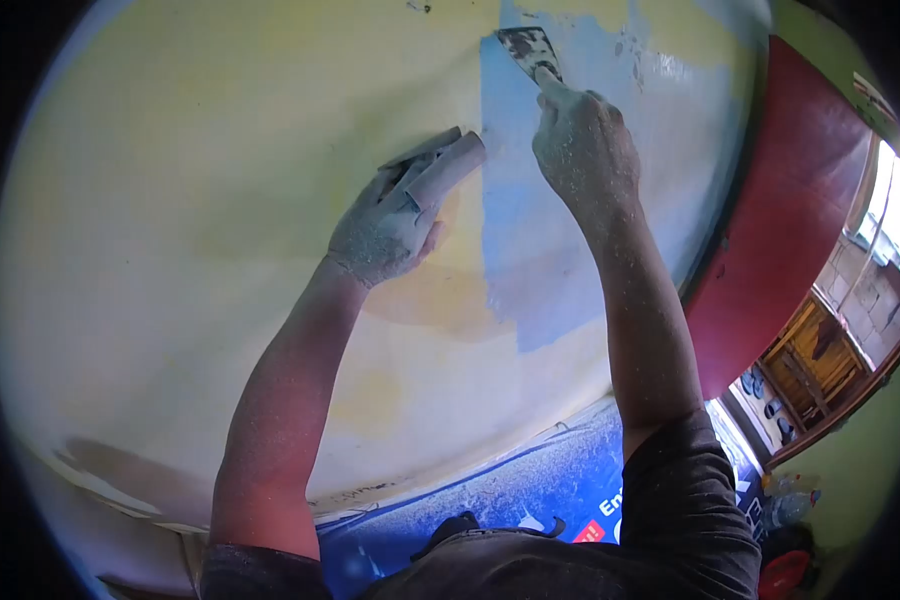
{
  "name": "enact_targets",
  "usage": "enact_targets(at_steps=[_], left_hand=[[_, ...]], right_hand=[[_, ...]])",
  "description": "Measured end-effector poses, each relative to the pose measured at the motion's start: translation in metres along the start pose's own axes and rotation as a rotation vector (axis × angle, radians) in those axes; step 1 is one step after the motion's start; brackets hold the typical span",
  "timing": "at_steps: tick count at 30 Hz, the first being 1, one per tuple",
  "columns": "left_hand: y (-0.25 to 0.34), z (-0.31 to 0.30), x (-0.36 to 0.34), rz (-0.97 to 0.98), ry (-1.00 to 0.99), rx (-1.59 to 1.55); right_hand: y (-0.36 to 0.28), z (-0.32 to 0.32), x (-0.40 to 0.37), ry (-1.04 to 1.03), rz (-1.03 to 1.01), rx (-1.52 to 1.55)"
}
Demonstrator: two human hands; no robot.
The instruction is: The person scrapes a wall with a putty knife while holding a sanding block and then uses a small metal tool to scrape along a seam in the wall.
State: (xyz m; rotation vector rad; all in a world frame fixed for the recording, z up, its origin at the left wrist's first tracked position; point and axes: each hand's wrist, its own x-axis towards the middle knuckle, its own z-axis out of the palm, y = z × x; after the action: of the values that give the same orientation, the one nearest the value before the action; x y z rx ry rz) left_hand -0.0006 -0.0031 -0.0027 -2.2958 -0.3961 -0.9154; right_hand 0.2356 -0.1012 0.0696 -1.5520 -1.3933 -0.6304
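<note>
A large curved panel, pale cream with yellowish patches, fills most of the view. On its right part lies a light blue patch. My right hand is closed round a scraper, whose flat, stained blade points up and left over the top of the blue patch. My left hand, coated in pale dust, is at the panel left of the blue patch. Its fingers are wrapped round a folded greyish sheet. Both forearms are speckled with dust.
A red curved panel stands at the right edge of the pale one. Below lies a dusty blue printed sheet. At the lower right are plastic bottles, a wooden frame and a green wall.
</note>
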Motion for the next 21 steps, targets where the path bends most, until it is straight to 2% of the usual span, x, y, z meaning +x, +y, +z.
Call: enact_targets(at_steps=[7,10,13,16,21], left_hand=[[-0.007,0.007,-0.002,0.024,0.013,0.064],[-0.002,0.003,0.0,0.028,0.025,-0.022],[-0.004,0.005,-0.003,0.031,0.05,-0.003],[-0.007,0.009,-0.007,0.012,-0.002,0.089],[-0.01,0.011,-0.007,0.106,0.015,0.268]], right_hand=[[-0.001,-0.004,0.003,-0.043,0.044,-0.03],[0.003,0.001,0.017,0.029,0.025,0.033],[-0.002,-0.003,0.004,-0.018,0.042,-0.017],[-0.002,0.002,0.003,-0.017,0.05,0.0],[-0.004,-0.001,0.006,-0.014,0.039,-0.017]])
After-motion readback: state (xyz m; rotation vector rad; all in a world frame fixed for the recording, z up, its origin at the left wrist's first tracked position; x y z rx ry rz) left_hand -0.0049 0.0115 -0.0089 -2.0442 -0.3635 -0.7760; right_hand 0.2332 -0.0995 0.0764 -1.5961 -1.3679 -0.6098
